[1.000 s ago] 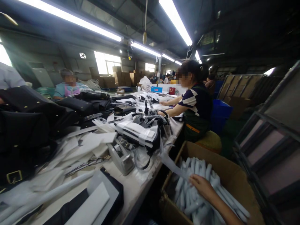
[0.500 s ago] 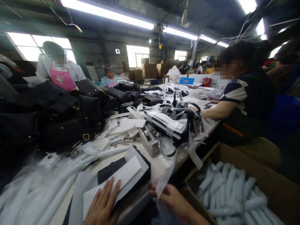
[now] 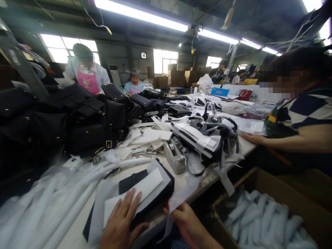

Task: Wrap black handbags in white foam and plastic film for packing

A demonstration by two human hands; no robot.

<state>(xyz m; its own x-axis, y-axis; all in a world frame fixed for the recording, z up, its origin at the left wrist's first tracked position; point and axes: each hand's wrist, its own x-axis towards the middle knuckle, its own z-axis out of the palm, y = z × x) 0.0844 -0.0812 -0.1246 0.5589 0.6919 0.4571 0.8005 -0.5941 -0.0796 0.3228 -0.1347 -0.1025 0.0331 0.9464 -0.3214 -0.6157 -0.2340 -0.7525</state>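
Observation:
My left hand lies with fingers spread on a white foam sheet. Under that sheet are thin white wrapping paper and a black bag, lying flat at the table's front edge. Just right of the bag, my right hand pinches a translucent white strip between thumb and fingers. The strip hangs down past the table edge, and its upper part reaches toward the tabletop. Beyond the bag stands a grey tape dispenser.
Black bags are heaped at the left. White padded tubes lie in front of them; more tubes fill a cardboard box at lower right. A wrapped bag sits beyond the dispenser. A co-worker leans over the table at right.
The camera view has turned a little left, so the scene sits further right. My left hand stays on the foam sheet, and my right hand keeps the strip. The co-worker's arm now reaches along the table edge.

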